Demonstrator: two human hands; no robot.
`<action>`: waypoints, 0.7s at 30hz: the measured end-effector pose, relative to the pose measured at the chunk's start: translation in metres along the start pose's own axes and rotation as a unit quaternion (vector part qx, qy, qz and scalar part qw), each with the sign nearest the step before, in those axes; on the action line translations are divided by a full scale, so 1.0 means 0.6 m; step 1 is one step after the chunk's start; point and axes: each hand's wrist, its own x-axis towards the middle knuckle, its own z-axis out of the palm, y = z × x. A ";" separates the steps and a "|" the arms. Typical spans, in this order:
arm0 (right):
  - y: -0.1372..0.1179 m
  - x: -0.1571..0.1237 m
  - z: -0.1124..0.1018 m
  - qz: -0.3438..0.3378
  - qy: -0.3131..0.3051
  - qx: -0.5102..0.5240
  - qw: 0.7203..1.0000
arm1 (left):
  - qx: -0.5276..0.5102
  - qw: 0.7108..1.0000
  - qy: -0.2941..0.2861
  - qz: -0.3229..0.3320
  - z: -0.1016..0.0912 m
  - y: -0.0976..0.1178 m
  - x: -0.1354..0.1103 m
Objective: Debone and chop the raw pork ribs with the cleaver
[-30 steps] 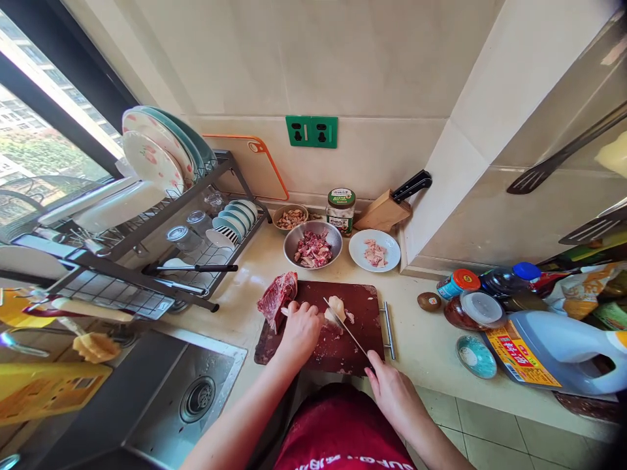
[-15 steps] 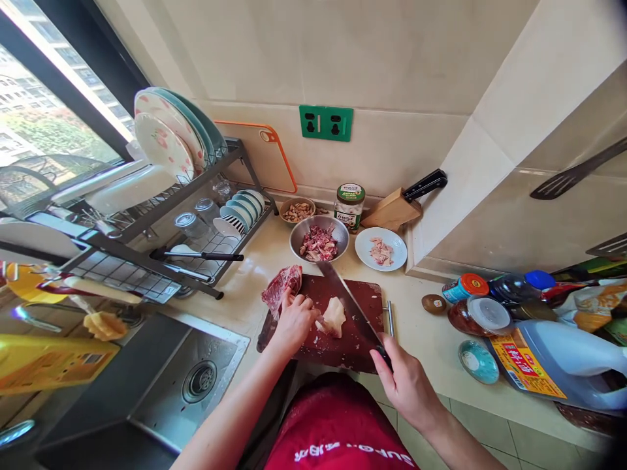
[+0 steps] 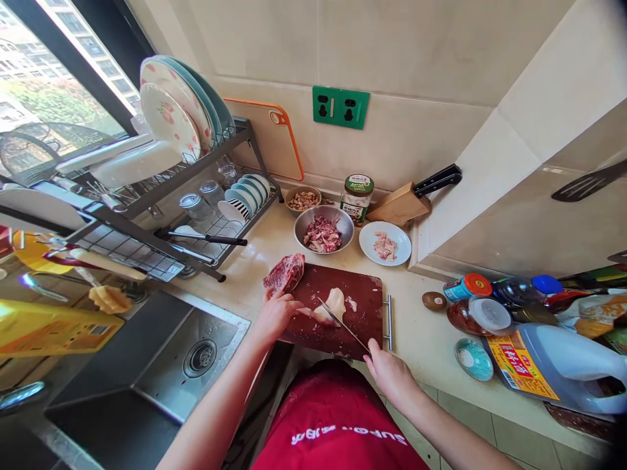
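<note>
Nearest: red apron (image 3: 337,418) w/ white lettering, up against desk (image 3: 409,339) near edge. R hand (image 3: 389,375) clamped round handle of knife (image 3: 344,326), just off near R corner of cutting board (image 3: 362,281); blade slants far-L, at the pale pc. (image 3: 336,301) mid-board. Can't tell how deep it sits. L hand (image 3: 275,314) at board's L edge, fingers bent, tips by L end of pale pc.; can't tell if pinched on it or only resting there. Red meat chunk (image 3: 285,273) just beyond L hand, on board's far L corner. Small scrap (image 3: 351,303) just R of pale pc.

L of board, sink (image 3: 230,318) set in desk. Toward desk's R end: teal dish (image 3: 475,359) & big jug (image 3: 553,362) nr near edge, brown fruit (image 3: 434,301) farther back.

Past board's far edge: steel bowl (image 3: 300,238) of cut red meat; R of it, white plate (image 3: 404,245) w/ pale pink bits. Along desk's far edge, L to R: small bowl (image 3: 290,199) of brown bits, green-lid jar (image 3: 356,199), wood knife block (image 3: 399,205). Dish rack (image 3: 187,173) at far L.
</note>
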 end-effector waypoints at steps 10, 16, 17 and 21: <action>0.068 -0.037 0.009 -0.052 0.056 0.164 0.984 | 0.051 0.975 0.210 -0.055 0.033 -0.066 -0.023; 0.064 0.000 0.035 0.037 0.217 0.143 0.965 | 0.062 0.987 0.120 -0.084 0.121 -0.040 -0.044; 0.057 0.015 0.042 0.043 0.233 0.131 0.963 | 0.059 0.987 0.118 -0.094 0.124 -0.031 -0.046; 0.037 0.061 0.070 0.056 0.267 0.107 0.956 | -0.005 0.991 0.105 -0.087 0.121 0.031 -0.026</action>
